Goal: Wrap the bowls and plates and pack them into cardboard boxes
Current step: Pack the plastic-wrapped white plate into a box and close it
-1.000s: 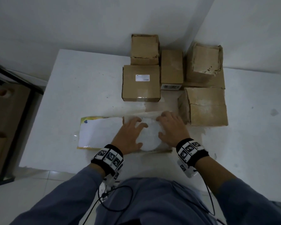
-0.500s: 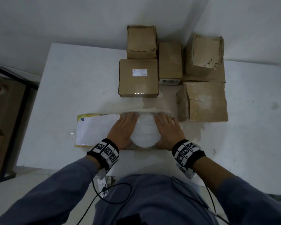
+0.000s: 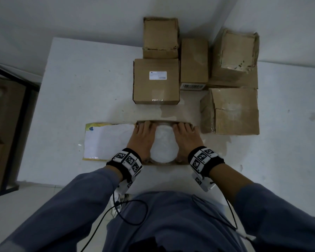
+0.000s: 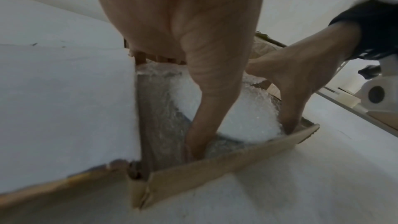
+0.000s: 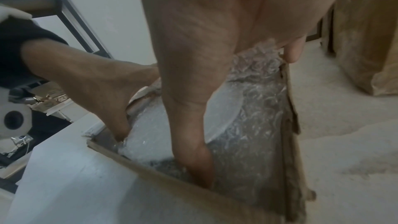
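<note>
White bench [image 3: 80, 88], dim room. A shallow open box [image 4: 215, 164] of soft, frayed cardboard holds the round, domed dish [image 3: 163, 142], swathed in crinkly bubble wrap. The left hand [image 3: 143, 140] and right hand [image 3: 186, 140] flank it, fingers [image 3: 144, 127] straight, pressing its sides and clasping nothing. Springy wrap may unfold once released, and the limp walls could buckle.

Head looks down; wrists close (sharing box [image 4: 215, 164]).

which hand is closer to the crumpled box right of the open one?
Right. The right hand sits in the open box, just left of the crumpled box; the left hand is beyond the wrapped bundle, farther left.
</note>
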Tool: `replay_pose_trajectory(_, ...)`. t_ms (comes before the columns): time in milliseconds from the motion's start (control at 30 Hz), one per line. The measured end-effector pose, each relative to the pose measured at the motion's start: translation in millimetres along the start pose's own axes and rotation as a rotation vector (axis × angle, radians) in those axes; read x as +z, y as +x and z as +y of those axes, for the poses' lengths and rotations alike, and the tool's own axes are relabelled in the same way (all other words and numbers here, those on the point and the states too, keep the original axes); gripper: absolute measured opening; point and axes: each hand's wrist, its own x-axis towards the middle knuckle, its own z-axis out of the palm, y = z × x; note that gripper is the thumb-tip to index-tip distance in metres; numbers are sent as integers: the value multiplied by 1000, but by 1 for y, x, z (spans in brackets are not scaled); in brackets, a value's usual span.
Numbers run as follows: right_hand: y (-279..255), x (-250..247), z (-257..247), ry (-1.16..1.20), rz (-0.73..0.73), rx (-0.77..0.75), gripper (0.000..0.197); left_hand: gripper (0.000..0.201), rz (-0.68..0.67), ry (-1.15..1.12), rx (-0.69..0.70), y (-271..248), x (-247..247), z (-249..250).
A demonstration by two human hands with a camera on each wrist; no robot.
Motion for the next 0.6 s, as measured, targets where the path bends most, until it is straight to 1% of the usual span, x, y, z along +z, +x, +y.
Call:
replay_pose_trajectory(200,1,-1,-4,-15,-28,18,125,107,-5,-29,22,1,6,-4)
replay_pose_trajectory(333,0,-3,-4,-11,-32,21,124,106,28,-58,26,1,9,-5)
replay_pose_trajectory(467,-4,2,-3,9,16,20,125,107,45,34,5,0,9,-3)
replay_pose_trajectory(533,-5,4,-3,36,38,22,129,110,29,97,-3,-1,9,2)
replay_pose_trajectory(600,-4,2,-3,43,6,20,132,109,5,153,27,-1,10,5)
